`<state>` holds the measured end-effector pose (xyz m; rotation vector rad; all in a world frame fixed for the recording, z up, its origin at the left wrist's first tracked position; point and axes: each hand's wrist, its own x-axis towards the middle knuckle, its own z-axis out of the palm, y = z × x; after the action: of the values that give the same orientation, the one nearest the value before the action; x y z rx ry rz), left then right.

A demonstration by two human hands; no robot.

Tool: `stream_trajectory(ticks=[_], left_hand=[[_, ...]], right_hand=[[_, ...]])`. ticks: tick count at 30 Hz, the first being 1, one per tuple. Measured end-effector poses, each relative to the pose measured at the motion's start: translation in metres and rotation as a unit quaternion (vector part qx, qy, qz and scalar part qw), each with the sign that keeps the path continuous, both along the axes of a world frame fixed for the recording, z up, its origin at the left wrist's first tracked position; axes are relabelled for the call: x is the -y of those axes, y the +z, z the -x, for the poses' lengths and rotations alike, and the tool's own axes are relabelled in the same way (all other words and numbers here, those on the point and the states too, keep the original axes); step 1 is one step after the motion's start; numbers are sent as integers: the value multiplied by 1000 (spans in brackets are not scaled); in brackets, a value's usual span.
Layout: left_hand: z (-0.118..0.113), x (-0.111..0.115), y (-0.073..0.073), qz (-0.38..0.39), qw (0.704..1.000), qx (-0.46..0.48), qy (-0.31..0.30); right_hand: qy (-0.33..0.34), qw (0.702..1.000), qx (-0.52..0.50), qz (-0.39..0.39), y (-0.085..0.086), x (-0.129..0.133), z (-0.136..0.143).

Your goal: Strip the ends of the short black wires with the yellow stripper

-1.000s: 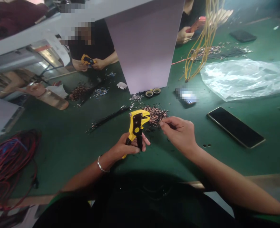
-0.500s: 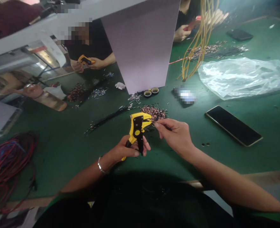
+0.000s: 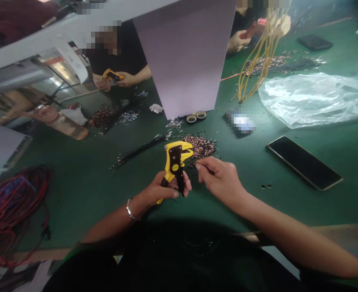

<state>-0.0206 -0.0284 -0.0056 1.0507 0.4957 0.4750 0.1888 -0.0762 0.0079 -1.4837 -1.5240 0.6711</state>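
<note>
- Here we are with the yellow-and-black tool (image 3: 175,160) upright over the middle of the table (image 3: 130,190), its yellow jaws parted and facing right.
- Our left hand (image 3: 160,190) has its grip closed around the tool's handles.
- Our right hand (image 3: 223,178) is just right of the jaws, fingertips pinched; whatever sits in that grip is too small for us to tell.
- Right behind the jaws, we've got a pile of short copper-and-black wire pieces (image 3: 201,146)!
- Long black wires (image 3: 142,149) stretch left across the green surface.
- Over to the right, we see a dark-screened phone (image 3: 303,162), with a clear plastic bag (image 3: 315,99) beyond it.
- Near left, red and blue cables (image 3: 14,202) lie heaped.
- Across the room, a pale panel (image 3: 187,61) stands between two people working, and the far-left one holds a similar yellow tool (image 3: 113,75).
</note>
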Motion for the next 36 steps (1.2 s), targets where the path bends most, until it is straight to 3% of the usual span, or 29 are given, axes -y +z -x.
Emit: stream_trajectory(ticks=[6,13,18,25,32,36], left_hand=[[-1,3,2,-39,999,-25,-19],[-2,2,-2,-55,998,-19,-33],[-3,2,2,-66,997,-30,-36],[-2,4,2,-61,997,-34,-20],[-1,2,-4,-176,981,-80,-24],[-2,2,-4,-203,975,-86,-11]], right_hand=[[6,982,83,-172,-5,7,5],[54,949,136,-279,-6,9,9],[74,935,181,-295,-7,10,8],[24,942,190,-275,-7,9,9],[89,936,201,-275,-8,11,8],[99,936,214,-261,-10,11,8]])
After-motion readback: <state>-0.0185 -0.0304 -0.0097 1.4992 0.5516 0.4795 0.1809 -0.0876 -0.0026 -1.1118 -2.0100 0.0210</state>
